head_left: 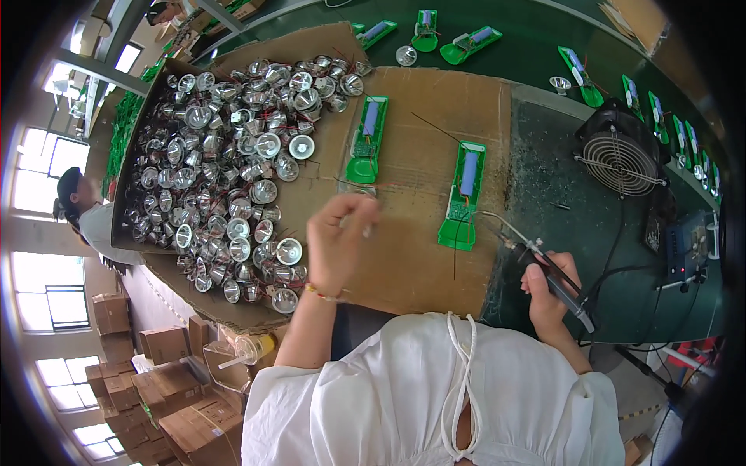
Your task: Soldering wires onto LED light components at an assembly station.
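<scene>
My right hand (pixel 547 304) grips a black soldering iron (pixel 561 286), whose tip and thin curved feed tube reach toward a green plastic lamp housing (pixel 457 231). That housing lies on the cardboard with a blue battery cell (pixel 468 172), a small circuit board and loose dark wires. My left hand (pixel 339 242) is raised over the cardboard, fingers curled together and somewhat blurred; whatever is between them is too unclear to name. Just beyond it lies a second green housing (pixel 364 167), also with a battery cell. Left of this hand spreads a heap of silvery reflector cups (pixel 264 190) with red wires.
A cardboard sheet (pixel 423 93) covers the work surface. At right stand a round-grilled fan (pixel 619 165) and a blue soldering station (pixel 687 247) with cables. More green housings (pixel 470 45) line the far side. A person (pixel 97 225) and stacked cartons (pixel 167 380) are at left.
</scene>
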A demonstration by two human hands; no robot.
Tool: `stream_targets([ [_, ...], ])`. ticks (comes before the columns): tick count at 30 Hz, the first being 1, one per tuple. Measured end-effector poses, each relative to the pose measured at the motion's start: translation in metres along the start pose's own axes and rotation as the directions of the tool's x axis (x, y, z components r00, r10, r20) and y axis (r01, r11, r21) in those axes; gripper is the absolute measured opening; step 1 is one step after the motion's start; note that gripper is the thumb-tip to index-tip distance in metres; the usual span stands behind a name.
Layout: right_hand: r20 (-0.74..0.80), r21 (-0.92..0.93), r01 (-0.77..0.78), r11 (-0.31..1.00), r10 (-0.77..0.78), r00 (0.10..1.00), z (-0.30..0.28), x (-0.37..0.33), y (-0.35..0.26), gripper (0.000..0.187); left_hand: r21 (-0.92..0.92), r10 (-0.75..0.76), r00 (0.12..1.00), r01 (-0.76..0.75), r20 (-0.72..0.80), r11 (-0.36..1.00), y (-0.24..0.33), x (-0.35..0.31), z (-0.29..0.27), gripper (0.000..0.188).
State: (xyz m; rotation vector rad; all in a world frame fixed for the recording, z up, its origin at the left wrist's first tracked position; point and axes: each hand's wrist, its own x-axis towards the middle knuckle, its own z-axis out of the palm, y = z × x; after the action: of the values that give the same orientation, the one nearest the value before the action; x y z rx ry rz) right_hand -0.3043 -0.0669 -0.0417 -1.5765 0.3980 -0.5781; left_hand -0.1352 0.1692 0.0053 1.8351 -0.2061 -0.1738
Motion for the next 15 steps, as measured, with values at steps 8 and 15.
stream_targets([
  [8,0.112,-0.104,0.043,0.994,-0.031,0.993,-0.001,0.001,0.008,0.017,0.32,0.158,0.979,-0.192,0.129,0.928,-0.022,-0.016,0.061,0.013],
  [15,0.098,-0.108,0.021,0.994,-0.01,0.995,-0.001,0.0,0.013,0.018,0.327,0.126,0.975,-0.181,0.183,0.928,-0.028,-0.023,0.055,0.012],
])
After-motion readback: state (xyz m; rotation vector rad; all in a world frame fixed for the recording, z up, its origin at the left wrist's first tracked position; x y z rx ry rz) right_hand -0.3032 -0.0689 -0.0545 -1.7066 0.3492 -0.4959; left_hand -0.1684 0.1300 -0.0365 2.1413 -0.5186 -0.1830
